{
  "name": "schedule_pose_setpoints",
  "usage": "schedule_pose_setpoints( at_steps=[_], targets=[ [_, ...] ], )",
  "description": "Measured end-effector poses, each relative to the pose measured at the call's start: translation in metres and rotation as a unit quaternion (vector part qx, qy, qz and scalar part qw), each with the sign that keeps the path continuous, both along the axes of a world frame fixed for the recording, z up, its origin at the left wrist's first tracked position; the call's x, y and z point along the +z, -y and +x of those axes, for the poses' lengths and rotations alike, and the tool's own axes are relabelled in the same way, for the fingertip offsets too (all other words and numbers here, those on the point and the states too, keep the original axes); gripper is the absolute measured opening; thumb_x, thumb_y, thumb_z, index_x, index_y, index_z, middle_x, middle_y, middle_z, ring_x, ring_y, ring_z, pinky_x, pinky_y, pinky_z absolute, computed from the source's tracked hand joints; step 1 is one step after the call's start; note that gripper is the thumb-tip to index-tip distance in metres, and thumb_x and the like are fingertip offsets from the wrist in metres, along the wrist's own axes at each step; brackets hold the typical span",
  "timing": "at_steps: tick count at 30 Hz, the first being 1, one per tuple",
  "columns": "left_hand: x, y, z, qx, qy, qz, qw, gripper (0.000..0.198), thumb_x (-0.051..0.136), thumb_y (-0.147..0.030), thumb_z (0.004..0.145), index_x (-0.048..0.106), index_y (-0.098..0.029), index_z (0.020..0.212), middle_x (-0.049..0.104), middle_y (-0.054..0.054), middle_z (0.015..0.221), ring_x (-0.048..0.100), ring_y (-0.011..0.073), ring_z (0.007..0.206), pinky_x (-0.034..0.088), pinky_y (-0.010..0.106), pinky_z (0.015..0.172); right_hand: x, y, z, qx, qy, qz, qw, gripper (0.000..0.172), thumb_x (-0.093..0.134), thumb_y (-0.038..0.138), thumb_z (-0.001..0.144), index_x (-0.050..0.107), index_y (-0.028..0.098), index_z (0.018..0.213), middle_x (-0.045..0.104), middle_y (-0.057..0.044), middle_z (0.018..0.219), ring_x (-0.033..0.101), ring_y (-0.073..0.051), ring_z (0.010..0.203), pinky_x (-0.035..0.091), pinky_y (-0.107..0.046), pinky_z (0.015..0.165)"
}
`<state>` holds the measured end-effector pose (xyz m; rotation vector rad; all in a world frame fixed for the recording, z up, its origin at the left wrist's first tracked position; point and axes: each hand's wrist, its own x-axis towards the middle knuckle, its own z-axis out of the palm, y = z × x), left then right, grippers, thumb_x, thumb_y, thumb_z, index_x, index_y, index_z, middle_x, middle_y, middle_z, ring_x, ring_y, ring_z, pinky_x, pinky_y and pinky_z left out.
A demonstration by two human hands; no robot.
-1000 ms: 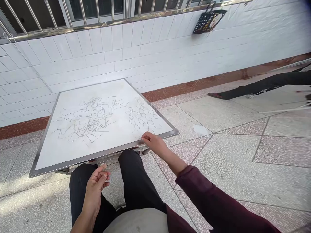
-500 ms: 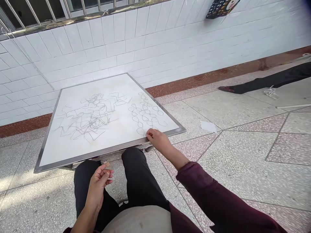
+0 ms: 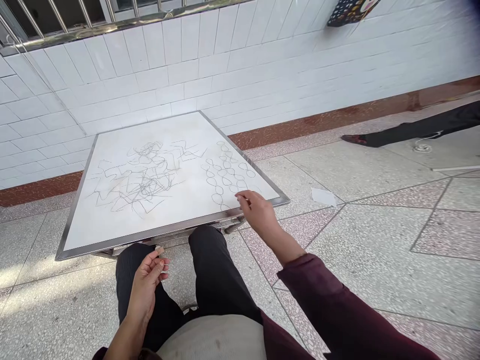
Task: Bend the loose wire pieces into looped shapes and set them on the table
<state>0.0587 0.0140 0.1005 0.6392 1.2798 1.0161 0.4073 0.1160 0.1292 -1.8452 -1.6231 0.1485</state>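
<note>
A white tabletop with a metal rim stands in front of my knees. Thin dark lines cover it: a zigzag tangle in the middle and rows of small loops on the right. My right hand is at the near right corner, fingers bunched together at the lowest loops; whether they pinch anything is too fine to see. Above my left thigh, my left hand hovers with fingers curled toward the thumb, and what it holds, if anything, is hidden.
A white tiled wall with a red skirting runs behind the table, window bars above it. A dotted black bag hangs top right. Another person's leg and shoe stretch across the floor at right. A white scrap lies on the floor.
My right hand has slid a little to the right along the table's near edge and up onto the lowest loops. My left hand has stayed over my thigh.
</note>
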Motion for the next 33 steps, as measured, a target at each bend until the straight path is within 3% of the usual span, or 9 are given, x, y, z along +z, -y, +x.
schedule_pose_setpoints(
  at_steps=[4, 7, 9, 12, 15, 20, 24, 33],
  targets=[
    [0.000, -0.002, -0.011, 0.043, -0.015, 0.026, 0.999, 0.054, 0.081, -0.041, 0.072, 0.065, -0.019, 0.119, 0.073, 0.007, 0.097, 0.064, 0.0135, 0.079, 0.053, 0.026, 0.073, 0.014, 0.031, -0.025, 0.025, -0.077, 0.119, 0.990, 0.022, 0.047, 0.031, 0.098, 0.065, 0.020, 0.102, 0.069, -0.006, 0.085, 0.064, -0.019, 0.069, 0.050, -0.030, 0.063],
    [0.000, -0.002, -0.020, 0.062, -0.043, 0.059, 0.995, 0.052, 0.078, -0.042, 0.075, 0.065, -0.019, 0.120, 0.073, 0.007, 0.099, 0.065, 0.0147, 0.083, 0.053, 0.027, 0.075, 0.000, 0.056, -0.065, 0.145, -0.123, 0.119, 0.974, 0.019, 0.049, 0.029, 0.099, 0.065, 0.021, 0.103, 0.067, -0.002, 0.076, 0.062, -0.016, 0.061, 0.052, -0.029, 0.063],
    [0.001, -0.001, -0.026, 0.069, -0.064, 0.076, 0.993, 0.051, 0.076, -0.043, 0.077, 0.065, -0.019, 0.121, 0.073, 0.007, 0.098, 0.065, 0.0155, 0.085, 0.053, 0.027, 0.075, -0.015, 0.066, -0.093, 0.233, -0.142, 0.093, 0.958, 0.019, 0.047, 0.026, 0.099, 0.065, 0.021, 0.103, 0.068, -0.004, 0.082, 0.064, -0.015, 0.066, 0.054, -0.028, 0.065],
    [0.001, 0.000, -0.034, 0.083, -0.083, 0.092, 0.989, 0.049, 0.074, -0.044, 0.078, 0.065, -0.020, 0.120, 0.073, 0.007, 0.098, 0.066, 0.0161, 0.085, 0.053, 0.028, 0.075, -0.030, 0.064, -0.129, 0.341, -0.142, 0.059, 0.927, 0.020, 0.046, 0.024, 0.100, 0.065, 0.021, 0.104, 0.069, -0.005, 0.086, 0.067, -0.017, 0.077, 0.055, -0.029, 0.071],
    [-0.001, 0.002, -0.039, 0.091, -0.094, 0.098, 0.987, 0.047, 0.074, -0.043, 0.079, 0.066, -0.019, 0.119, 0.073, 0.008, 0.098, 0.066, 0.0167, 0.085, 0.053, 0.029, 0.075, -0.026, 0.040, -0.152, 0.397, -0.115, 0.045, 0.910, 0.021, 0.045, 0.023, 0.100, 0.065, 0.022, 0.109, 0.069, -0.006, 0.094, 0.067, -0.018, 0.087, 0.055, -0.030, 0.079],
    [-0.009, 0.005, -0.041, 0.082, -0.096, 0.095, 0.987, 0.047, 0.074, -0.042, 0.078, 0.067, -0.018, 0.118, 0.073, 0.008, 0.095, 0.066, 0.0179, 0.084, 0.052, 0.028, 0.074, -0.012, -0.021, -0.183, 0.364, -0.032, 0.018, 0.931, 0.020, 0.051, 0.022, 0.098, 0.067, 0.022, 0.109, 0.066, -0.007, 0.105, 0.066, -0.017, 0.090, 0.054, -0.029, 0.082],
    [-0.016, 0.009, -0.043, 0.066, -0.098, 0.098, 0.988, 0.045, 0.071, -0.042, 0.081, 0.067, -0.019, 0.119, 0.073, 0.008, 0.096, 0.066, 0.0179, 0.084, 0.052, 0.029, 0.074, -0.013, -0.057, -0.204, 0.349, 0.052, -0.025, 0.935, 0.019, 0.055, 0.021, 0.097, 0.069, 0.021, 0.111, 0.065, -0.007, 0.109, 0.062, -0.020, 0.103, 0.052, -0.029, 0.087],
    [-0.029, 0.017, -0.049, 0.054, -0.067, 0.100, 0.991, 0.043, 0.072, -0.040, 0.081, 0.067, -0.018, 0.117, 0.073, 0.008, 0.093, 0.065, 0.0170, 0.081, 0.051, 0.028, 0.073, -0.024, -0.071, -0.214, 0.339, 0.112, -0.058, 0.932, 0.013, 0.058, 0.018, 0.094, 0.069, 0.020, 0.101, 0.063, -0.008, 0.105, 0.057, -0.023, 0.106, 0.049, -0.032, 0.087]
  ],
)
